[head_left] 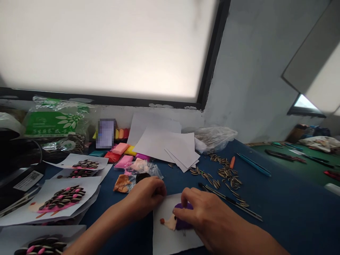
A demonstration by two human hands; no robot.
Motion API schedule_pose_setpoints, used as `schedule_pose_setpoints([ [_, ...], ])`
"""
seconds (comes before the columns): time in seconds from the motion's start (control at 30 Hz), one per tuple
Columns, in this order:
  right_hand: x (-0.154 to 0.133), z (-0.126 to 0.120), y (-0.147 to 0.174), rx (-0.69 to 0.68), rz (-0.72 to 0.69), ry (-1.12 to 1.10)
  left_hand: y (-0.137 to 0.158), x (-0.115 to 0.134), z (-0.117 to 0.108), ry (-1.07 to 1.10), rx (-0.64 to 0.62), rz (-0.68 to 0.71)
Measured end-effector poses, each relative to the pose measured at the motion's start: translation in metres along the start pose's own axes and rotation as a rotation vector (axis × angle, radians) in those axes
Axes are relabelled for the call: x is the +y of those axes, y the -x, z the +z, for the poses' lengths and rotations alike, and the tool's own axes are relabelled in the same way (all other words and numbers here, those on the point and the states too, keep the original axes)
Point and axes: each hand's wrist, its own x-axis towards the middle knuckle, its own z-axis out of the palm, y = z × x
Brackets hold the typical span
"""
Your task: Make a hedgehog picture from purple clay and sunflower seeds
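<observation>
White sheet: purple clay body on it, pale face, brown nose, dark eye in place. Pencil marks uncovered, no seeds on visible purple. Right hand over sheet, thumb and index bent at body; can't tell if pinching. Left hand at sheet's far-left corner, fingers curled, contents hidden. Left of sheet: seed-covered hedgehog. Beyond sheet, right: loose seeds.

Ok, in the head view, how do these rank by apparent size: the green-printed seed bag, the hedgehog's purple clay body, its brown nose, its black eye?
1. Green-printed seed bag
2. Purple clay body, partly covered by the right hand
3. Brown nose
4. Black eye
</observation>
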Motion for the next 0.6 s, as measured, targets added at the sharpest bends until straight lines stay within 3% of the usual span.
schedule_pose_setpoints([
  [0.37, 0.0, 0.002, 0.001, 0.055, 0.004, -0.027, 0.0, -0.002, 0.001, 0.005, -0.005, 0.017],
  [0.6, 0.022, -0.001, -0.005, 0.193, 0.2, 0.011, 0.001, -0.009, -0.001, -0.014, -0.011, 0.04],
])
